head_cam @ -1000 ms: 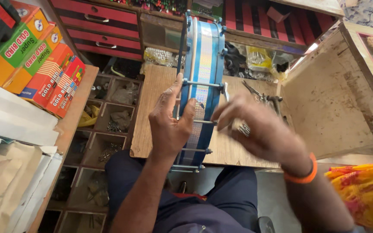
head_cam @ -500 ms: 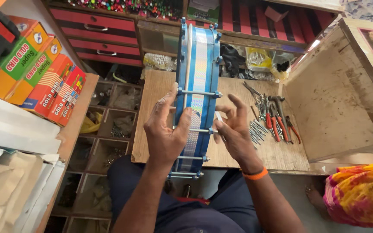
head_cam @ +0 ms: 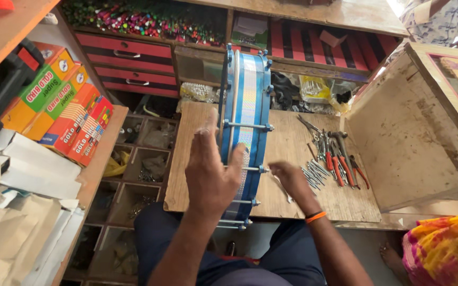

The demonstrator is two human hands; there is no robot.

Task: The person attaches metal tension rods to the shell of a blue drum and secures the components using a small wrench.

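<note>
Since half a second ago, right hand (head_cam: 288, 179) slid off the blue drum (head_cam: 244, 132) onto the wooden board (head_cam: 186, 159), fingers loosely curled, palm down, gripping nothing visible; orange band at the wrist. Left hand (head_cam: 211, 172) spread open and flat against the drum's near face, fingers apart, thumb hooked over the rim by a tuning rod. Drum upright on its edge, across the middle of the board, reaching from the far edge to past the near edge above the lap. Loose metal rods (head_cam: 314, 175) just beside the right hand; red-handled pliers (head_cam: 340, 161) near the board's right edge. Stacked cardboard boxes (head_cam: 62, 111) on the left shelf, well apart.
</note>
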